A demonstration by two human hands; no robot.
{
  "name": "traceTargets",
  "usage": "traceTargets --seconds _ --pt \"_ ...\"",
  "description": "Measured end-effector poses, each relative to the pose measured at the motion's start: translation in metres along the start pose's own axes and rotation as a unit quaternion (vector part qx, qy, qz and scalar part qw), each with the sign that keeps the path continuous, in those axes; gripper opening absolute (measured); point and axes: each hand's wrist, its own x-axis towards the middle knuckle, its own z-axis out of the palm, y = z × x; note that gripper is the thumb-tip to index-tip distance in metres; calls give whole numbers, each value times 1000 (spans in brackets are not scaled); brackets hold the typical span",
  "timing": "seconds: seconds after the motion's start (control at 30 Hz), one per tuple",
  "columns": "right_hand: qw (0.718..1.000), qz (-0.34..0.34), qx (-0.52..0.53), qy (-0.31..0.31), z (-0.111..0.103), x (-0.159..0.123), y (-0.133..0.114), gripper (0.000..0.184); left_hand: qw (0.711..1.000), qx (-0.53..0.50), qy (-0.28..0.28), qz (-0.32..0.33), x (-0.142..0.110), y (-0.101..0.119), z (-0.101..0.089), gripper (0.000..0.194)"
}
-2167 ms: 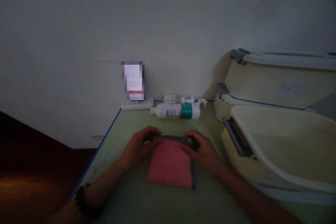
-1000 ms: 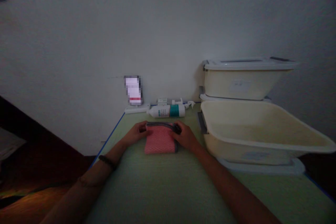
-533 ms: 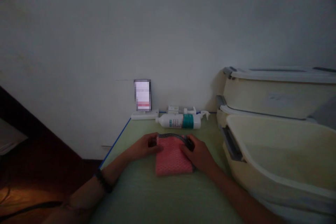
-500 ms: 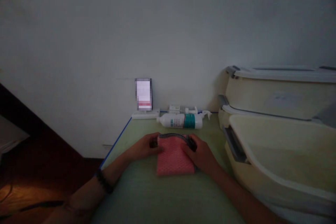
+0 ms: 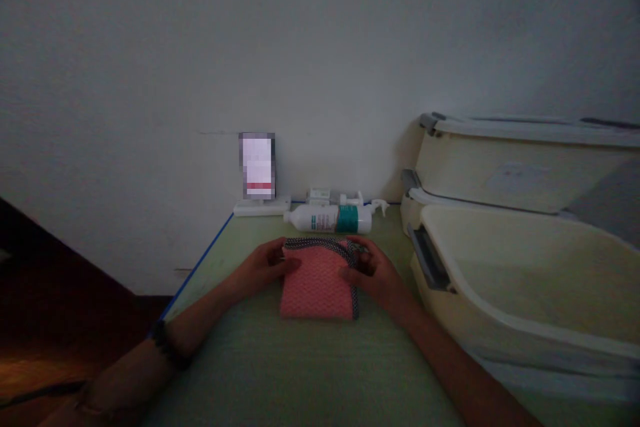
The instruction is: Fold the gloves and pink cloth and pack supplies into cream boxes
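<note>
A folded pink cloth (image 5: 317, 285) with black-and-white patterned edging lies in front of me on the green tabletop (image 5: 300, 367). The edging runs along its far side and down its right side. My left hand (image 5: 263, 268) pinches the far left corner, thumb on top and the other fingers behind the fold. On the opposite side, my right hand (image 5: 376, 277) grips the upper right edge, its thumb resting on the pink face. Fingertips of both hands are partly hidden behind the cloth.
Beyond the cloth a white spray bottle (image 5: 327, 219) with a green label lies on its side, a small clear bottle (image 5: 320, 196) behind it. A phone (image 5: 259, 167) stands on a white holder (image 5: 263, 207) by the wall. At right are a large open cream bin (image 5: 435, 320) and lidded bins (image 5: 500, 167).
The whole view has shifted, so everything sits a little further left and higher. More of the cloth's right edging shows now, and the right-hand fingers have shifted along that edge.
</note>
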Motion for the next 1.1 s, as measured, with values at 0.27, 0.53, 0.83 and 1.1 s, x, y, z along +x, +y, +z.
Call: traceTargets --seconds 0.27,0.53,0.83,1.1 --pt "999 15 43 -28 1 -2 -3 66 998 -57 9 35 -4 2 9 26" --pt "998 -40 -10 38 1 0 5 48 987 -146 40 46 -3 -1 14 26" --pt "999 -15 -29 -11 2 -4 1 40 977 -211 13 29 -7 0 16 27" --pt "996 -9 -71 -50 2 -6 -6 30 969 -241 12 45 -8 1 15 22"
